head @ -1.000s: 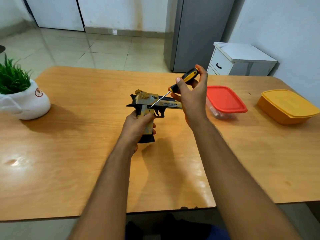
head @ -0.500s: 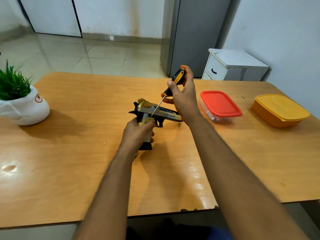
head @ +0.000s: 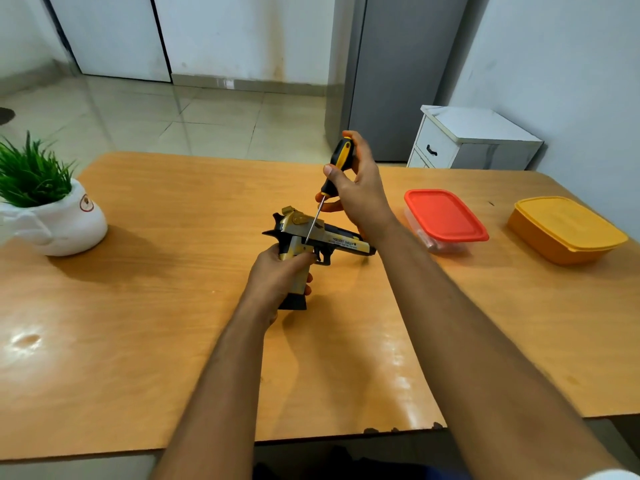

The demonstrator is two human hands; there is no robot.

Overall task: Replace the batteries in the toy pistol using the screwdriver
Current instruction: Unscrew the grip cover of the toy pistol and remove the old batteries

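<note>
While left hand [head: 277, 275] wraps the grip of the toy pistol [head: 311, 242] at table [head: 173, 306] center, barrel toward 3 o'clock, right hand [head: 360, 195] pinches the screwdriver [head: 337, 168] handle, tip on the frame just above the grip. Red-lid box [head: 445, 216] & yellow box [head: 568, 230] sit at 3 o'clock.

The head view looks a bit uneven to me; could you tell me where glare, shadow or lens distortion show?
Head view: glare patches on the table near its left edge and by the right forearm; the plant pot and toy pistol cast soft shadows; wide-angle bending curves the table edges; details stay reasonably sharp.
</note>
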